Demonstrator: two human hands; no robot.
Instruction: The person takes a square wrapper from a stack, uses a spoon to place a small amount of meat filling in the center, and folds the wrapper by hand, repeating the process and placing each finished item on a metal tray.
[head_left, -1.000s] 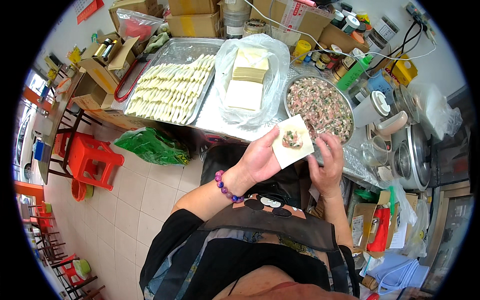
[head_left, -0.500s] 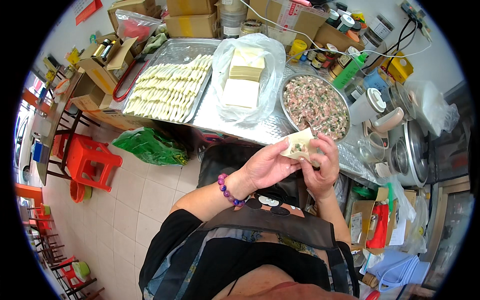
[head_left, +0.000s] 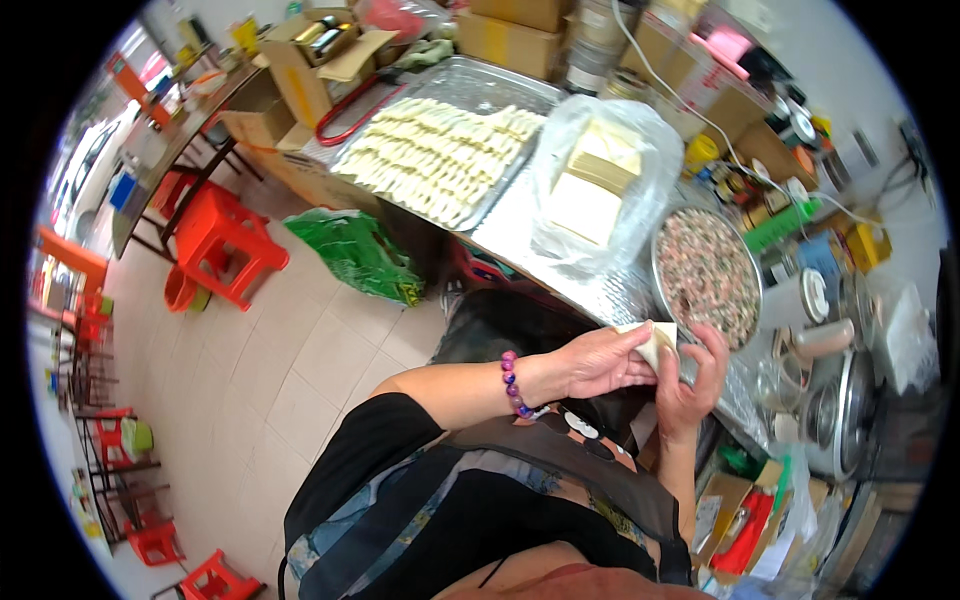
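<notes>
Far left, red stool on floor, then green bag; on the table, tray with rows of pale folded dumplings, and beside it a stack of square sheets in a clear bag. Left hand, beads at wrist, grips a folded wrapper just in front of the table edge, its contents hidden. Right hand, fingers curled, pinches the wrapper's right side, near a round bowl of meat filling.
</notes>
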